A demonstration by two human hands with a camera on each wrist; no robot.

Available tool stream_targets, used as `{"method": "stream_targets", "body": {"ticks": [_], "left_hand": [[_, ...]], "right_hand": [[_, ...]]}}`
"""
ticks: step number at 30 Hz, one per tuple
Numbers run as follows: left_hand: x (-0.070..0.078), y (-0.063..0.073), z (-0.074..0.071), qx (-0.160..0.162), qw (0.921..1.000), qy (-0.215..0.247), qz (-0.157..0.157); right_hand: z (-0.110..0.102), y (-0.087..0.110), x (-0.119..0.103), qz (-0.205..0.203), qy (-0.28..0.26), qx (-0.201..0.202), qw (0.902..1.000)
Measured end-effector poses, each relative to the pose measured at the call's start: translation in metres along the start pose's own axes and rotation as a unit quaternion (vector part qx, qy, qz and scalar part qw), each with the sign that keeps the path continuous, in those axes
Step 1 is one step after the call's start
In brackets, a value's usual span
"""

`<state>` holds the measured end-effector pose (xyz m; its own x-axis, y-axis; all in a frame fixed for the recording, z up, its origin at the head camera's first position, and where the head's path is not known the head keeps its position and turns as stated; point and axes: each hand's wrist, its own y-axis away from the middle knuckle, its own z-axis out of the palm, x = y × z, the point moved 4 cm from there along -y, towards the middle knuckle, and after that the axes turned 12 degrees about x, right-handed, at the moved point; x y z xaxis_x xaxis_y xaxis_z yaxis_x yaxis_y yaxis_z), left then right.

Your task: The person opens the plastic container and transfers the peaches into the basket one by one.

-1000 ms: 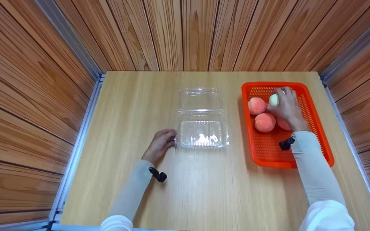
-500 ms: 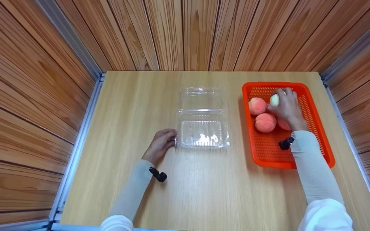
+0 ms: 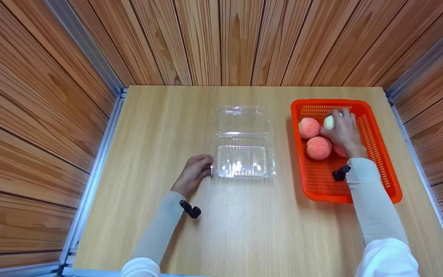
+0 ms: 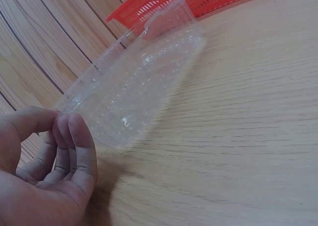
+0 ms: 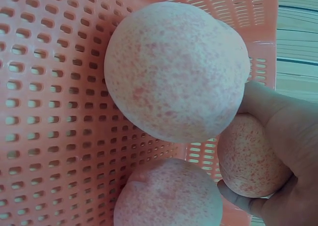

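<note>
My left hand [image 3: 194,173] pinches the left edge of a clear plastic clamshell box [image 3: 244,159], which lies with its lid folded back on the table. In the left wrist view, thumb and fingertips meet at the box's corner. Inside the orange basket [image 3: 321,188], my right hand [image 3: 344,130] grips a peach [image 5: 253,156] whose pale side [image 3: 328,122] shows in the head view. Beside that hand sit a pink peach [image 3: 309,128] and another pink peach [image 3: 318,147]. A further peach [image 3: 339,150] is partly covered by the hand.
The perforated basket stands at the right of the wooden table [image 3: 240,231], apart from the box. Wood-panelled walls [image 3: 233,42] close off the back and both sides. The basket's raised rim [image 3: 301,173] runs between the peaches and the box.
My right hand has shifted very slightly toward me while keeping its grip on the peach. My left hand stays at the box's edge. The whole view has drifted a little.
</note>
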<state>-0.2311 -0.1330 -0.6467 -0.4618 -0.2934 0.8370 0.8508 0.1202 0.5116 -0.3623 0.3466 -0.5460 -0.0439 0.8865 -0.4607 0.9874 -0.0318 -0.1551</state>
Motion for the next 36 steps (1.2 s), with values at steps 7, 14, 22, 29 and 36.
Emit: {"method": "stream_targets", "body": {"ticks": [7, 14, 22, 29, 36], "left_hand": [[0.0, 0.0, 0.0, -0.002, 1.0, 0.002, 0.004], [0.0, 0.0, 0.0, -0.002, 1.0, -0.002, 0.0], [0.0, -0.001, 0.0, 0.0, 1.0, 0.003, 0.002], [0.0, 0.0, 0.001, 0.004, 1.0, 0.001, 0.0], [-0.001, 0.0, -0.002, 0.002, 0.9999, -0.013, -0.009]], "right_hand": [[0.0, -0.001, 0.004, 0.007, -0.011, 0.005, 0.9999], [0.001, -0.001, 0.005, 0.01, -0.011, 0.003, 0.9999], [0.004, -0.002, 0.01, 0.013, -0.002, -0.001, 0.9999], [0.007, -0.004, 0.012, 0.018, -0.005, -0.01, 0.9998], [0.009, -0.007, 0.015, 0.028, -0.007, -0.025, 0.9993]]}}
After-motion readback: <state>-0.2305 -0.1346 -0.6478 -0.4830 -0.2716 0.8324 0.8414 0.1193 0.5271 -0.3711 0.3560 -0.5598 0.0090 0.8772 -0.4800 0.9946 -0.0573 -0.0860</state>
